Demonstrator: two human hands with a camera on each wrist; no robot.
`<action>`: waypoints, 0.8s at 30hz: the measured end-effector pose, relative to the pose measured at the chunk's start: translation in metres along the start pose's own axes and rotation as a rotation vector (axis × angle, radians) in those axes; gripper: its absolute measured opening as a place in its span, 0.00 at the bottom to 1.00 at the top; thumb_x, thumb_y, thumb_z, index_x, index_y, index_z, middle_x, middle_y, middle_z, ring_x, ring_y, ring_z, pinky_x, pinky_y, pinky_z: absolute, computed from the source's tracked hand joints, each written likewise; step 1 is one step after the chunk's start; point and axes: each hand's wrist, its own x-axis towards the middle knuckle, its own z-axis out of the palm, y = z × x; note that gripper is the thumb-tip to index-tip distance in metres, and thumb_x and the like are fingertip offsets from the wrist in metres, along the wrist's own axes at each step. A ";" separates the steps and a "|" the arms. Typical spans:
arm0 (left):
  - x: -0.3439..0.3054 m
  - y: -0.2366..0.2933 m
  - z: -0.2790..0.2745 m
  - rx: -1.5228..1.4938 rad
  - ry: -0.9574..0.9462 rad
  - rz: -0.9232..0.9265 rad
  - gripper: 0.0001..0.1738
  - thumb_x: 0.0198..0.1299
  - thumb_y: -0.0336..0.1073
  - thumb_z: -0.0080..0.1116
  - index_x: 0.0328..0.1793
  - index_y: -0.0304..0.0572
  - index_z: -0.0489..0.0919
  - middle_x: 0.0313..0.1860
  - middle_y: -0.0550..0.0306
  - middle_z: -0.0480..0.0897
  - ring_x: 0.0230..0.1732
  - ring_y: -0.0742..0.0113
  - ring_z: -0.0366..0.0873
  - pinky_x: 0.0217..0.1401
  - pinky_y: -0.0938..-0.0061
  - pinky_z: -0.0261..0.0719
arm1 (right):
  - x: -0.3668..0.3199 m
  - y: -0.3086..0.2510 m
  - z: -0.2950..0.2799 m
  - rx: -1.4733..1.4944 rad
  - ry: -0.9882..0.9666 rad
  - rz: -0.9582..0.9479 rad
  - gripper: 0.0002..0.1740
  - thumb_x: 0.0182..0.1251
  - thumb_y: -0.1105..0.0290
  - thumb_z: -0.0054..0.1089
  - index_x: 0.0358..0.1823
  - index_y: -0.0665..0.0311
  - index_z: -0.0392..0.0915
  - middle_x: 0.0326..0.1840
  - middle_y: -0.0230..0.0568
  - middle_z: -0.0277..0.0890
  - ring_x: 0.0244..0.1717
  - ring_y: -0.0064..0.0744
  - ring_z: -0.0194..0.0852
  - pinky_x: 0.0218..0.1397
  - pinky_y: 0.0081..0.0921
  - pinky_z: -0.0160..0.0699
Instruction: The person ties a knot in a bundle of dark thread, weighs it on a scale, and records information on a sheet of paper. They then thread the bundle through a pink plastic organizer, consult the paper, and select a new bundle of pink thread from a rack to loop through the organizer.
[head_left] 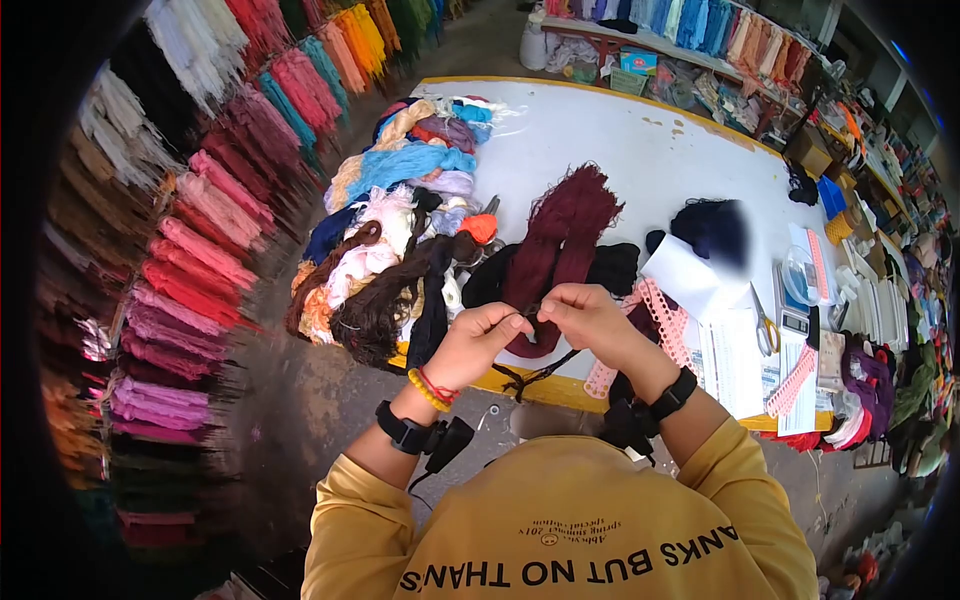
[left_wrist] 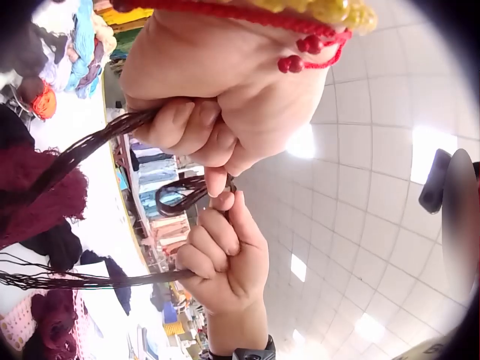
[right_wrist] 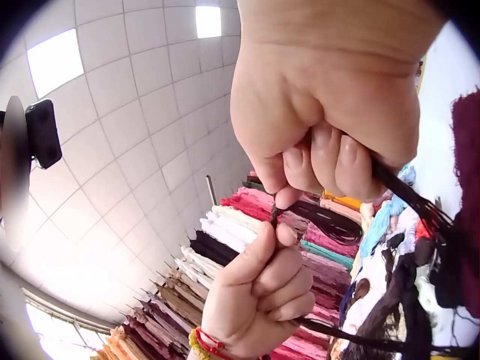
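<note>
Both hands meet fingertip to fingertip over the table's near edge. The left hand [head_left: 488,335] [left_wrist: 225,82] [right_wrist: 251,292] curls round dark thread strands [left_wrist: 82,150], its thumb and finger pinching a short dark piece [right_wrist: 274,213]. Opposite it, the right hand [head_left: 590,322] [left_wrist: 229,259] [right_wrist: 322,127] pinches the same piece, fingers curled round more dark strands [right_wrist: 409,196]. A dark loop [left_wrist: 180,196] stands out beside the fingertips. Just beyond the hands in the head view, a maroon yarn skein [head_left: 565,225] lies across black yarn [head_left: 612,268].
Mixed yarn [head_left: 420,160] is heaped on the white table [head_left: 640,150] at left, with an orange bundle [head_left: 478,228]. To the right are navy yarn [head_left: 705,228], white paper [head_left: 690,275], pink perforated strips [head_left: 665,318] and scissors [head_left: 768,325]. Hanging skeins [head_left: 190,260] line the far left.
</note>
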 end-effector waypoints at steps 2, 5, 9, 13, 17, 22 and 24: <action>-0.003 0.001 -0.005 -0.028 0.027 -0.039 0.11 0.64 0.36 0.50 0.34 0.40 0.80 0.19 0.73 0.67 0.20 0.86 0.58 0.22 0.87 0.55 | 0.001 0.000 -0.006 0.034 0.054 -0.035 0.10 0.64 0.64 0.54 0.31 0.63 0.75 0.15 0.20 0.57 0.13 0.10 0.48 0.15 0.13 0.44; -0.006 -0.017 -0.018 -0.096 0.149 -0.059 0.11 0.64 0.35 0.49 0.33 0.41 0.80 0.15 0.75 0.66 0.16 0.86 0.54 0.19 0.88 0.49 | 0.007 0.004 -0.030 0.178 0.222 -0.144 0.10 0.65 0.65 0.52 0.30 0.62 0.74 0.13 0.20 0.56 0.11 0.10 0.45 0.13 0.13 0.42; -0.013 -0.026 -0.043 -0.194 0.286 -0.204 0.13 0.65 0.41 0.48 0.33 0.41 0.77 0.13 0.75 0.60 0.14 0.85 0.50 0.16 0.85 0.44 | 0.005 -0.016 -0.061 0.428 0.416 -0.247 0.10 0.67 0.65 0.50 0.31 0.64 0.70 0.11 0.18 0.49 0.11 0.10 0.37 0.13 0.14 0.37; -0.017 -0.018 -0.042 -0.222 0.093 -0.181 0.15 0.66 0.42 0.47 0.34 0.39 0.77 0.15 0.72 0.62 0.15 0.84 0.52 0.17 0.86 0.47 | 0.016 -0.001 -0.072 -0.183 0.409 -0.482 0.12 0.59 0.63 0.56 0.38 0.63 0.72 0.20 0.29 0.66 0.17 0.24 0.60 0.19 0.19 0.56; -0.010 0.004 -0.032 -0.024 -0.042 -0.066 0.16 0.66 0.42 0.47 0.39 0.35 0.78 0.19 0.68 0.68 0.21 0.83 0.61 0.23 0.87 0.58 | 0.027 -0.006 -0.036 -1.152 0.453 -0.899 0.27 0.41 0.62 0.62 0.47 0.60 0.73 0.44 0.44 0.75 0.44 0.46 0.74 0.45 0.39 0.71; 0.001 0.009 -0.028 -0.078 -0.119 -0.044 0.15 0.66 0.41 0.47 0.40 0.36 0.78 0.19 0.70 0.67 0.21 0.84 0.59 0.23 0.87 0.57 | 0.032 0.016 0.022 -0.478 -0.294 -0.344 0.17 0.55 0.63 0.59 0.43 0.65 0.73 0.29 0.39 0.72 0.30 0.29 0.71 0.33 0.26 0.69; -0.001 -0.003 -0.043 0.055 -0.044 -0.011 0.14 0.66 0.40 0.47 0.39 0.36 0.78 0.18 0.72 0.65 0.20 0.85 0.57 0.22 0.87 0.55 | 0.038 0.025 0.006 -0.466 -0.307 -0.193 0.13 0.59 0.63 0.56 0.37 0.66 0.74 0.24 0.34 0.69 0.26 0.23 0.66 0.29 0.23 0.66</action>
